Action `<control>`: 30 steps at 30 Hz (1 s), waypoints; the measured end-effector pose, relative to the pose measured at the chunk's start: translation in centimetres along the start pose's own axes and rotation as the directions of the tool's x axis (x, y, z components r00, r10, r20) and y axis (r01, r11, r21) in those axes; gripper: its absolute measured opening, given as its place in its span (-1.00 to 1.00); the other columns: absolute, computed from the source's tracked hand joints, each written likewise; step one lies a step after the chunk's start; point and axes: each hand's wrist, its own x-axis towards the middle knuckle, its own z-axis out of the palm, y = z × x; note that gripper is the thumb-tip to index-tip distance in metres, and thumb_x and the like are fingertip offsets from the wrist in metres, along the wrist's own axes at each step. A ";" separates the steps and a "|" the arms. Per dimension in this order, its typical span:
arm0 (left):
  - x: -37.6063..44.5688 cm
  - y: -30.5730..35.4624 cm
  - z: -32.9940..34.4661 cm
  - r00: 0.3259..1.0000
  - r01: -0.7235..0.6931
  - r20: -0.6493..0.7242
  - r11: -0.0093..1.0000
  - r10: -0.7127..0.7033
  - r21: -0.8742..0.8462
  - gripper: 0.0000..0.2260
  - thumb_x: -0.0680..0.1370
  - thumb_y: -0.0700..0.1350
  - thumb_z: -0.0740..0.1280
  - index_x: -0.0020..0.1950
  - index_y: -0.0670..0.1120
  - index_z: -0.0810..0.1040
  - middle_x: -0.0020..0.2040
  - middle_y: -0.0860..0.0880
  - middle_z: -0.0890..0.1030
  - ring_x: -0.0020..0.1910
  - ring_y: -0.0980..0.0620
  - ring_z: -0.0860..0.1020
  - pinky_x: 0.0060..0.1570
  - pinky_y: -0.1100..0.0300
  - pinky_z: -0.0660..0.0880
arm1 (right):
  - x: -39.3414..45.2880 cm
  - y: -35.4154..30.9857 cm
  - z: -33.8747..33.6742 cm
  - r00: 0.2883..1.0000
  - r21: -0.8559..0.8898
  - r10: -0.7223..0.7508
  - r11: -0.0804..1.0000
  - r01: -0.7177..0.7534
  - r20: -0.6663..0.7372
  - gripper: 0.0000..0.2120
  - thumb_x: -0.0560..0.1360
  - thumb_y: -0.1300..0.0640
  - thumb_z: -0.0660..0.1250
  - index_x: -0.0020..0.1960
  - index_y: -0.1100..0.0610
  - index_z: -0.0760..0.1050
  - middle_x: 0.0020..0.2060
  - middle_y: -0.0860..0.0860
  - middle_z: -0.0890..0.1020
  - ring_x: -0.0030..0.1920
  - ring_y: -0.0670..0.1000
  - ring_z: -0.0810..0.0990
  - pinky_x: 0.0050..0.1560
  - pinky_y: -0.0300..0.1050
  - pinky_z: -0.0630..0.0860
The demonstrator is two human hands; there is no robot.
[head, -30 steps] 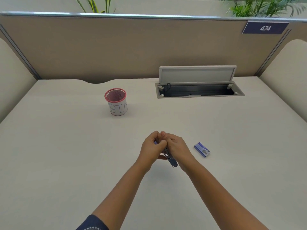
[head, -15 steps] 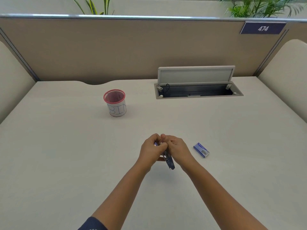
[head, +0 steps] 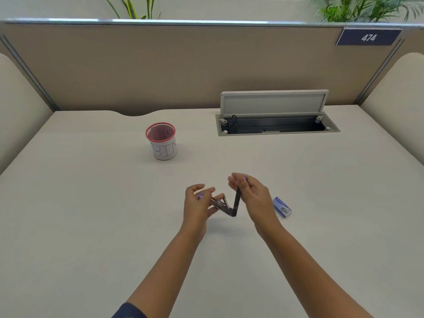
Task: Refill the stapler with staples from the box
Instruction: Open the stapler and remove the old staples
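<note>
A small dark stapler (head: 230,208) is swung open into a V above the desk, hinge at the bottom. My left hand (head: 199,204) grips its lower arm, where the metal staple channel shows. My right hand (head: 251,195) pinches the tip of the raised top arm. A small blue staple box (head: 281,206) lies on the desk just right of my right hand, apart from it.
A red mesh cup labelled BIN (head: 161,141) stands at the back left. An open cable hatch (head: 275,125) with its lid raised sits at the back right. Beige partition panels close the desk (head: 91,214) on three sides.
My hands were pressed together around the closed stapler. They have moved apart, and the stapler's top arm has swung up and open.
</note>
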 end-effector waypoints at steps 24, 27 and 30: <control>1.8 1.3 -1.3 0.996 0.077 -0.005 0.891 -0.089 -0.448 -0.85 0.59 -0.25 0.14 -0.07 -0.24 0.48 -0.16 -0.22 0.63 -0.30 -0.02 0.68 -0.32 0.21 0.62 | -5.5 2.0 0.3 0.717 0.014 0.513 0.808 -0.588 0.471 -0.82 0.53 0.26 0.26 0.11 0.20 0.52 -0.09 0.09 0.71 -0.06 0.04 0.68 -0.13 -0.22 0.60; 1.5 1.3 -1.3 0.989 0.147 0.064 0.875 -0.133 -0.461 -0.77 0.59 -0.19 0.07 -0.02 -0.26 0.48 -0.29 -0.18 0.69 -0.30 -0.05 0.68 -0.32 0.18 0.63 | -5.7 2.0 0.7 0.724 0.012 0.507 0.815 -0.579 0.468 -0.83 0.53 0.24 0.26 0.10 0.17 0.52 -0.08 0.10 0.70 -0.06 0.04 0.68 -0.13 -0.22 0.60; 1.4 1.2 -1.3 0.984 0.178 0.097 0.873 -0.151 -0.454 -0.77 0.58 -0.16 0.08 0.02 -0.27 0.46 -0.24 -0.19 0.68 -0.27 -0.06 0.68 -0.27 0.13 0.63 | -5.8 1.9 1.0 0.738 0.044 0.490 0.819 -0.572 0.464 -0.85 0.54 0.21 0.26 0.08 0.16 0.54 -0.10 0.10 0.71 -0.07 0.04 0.69 -0.14 -0.23 0.60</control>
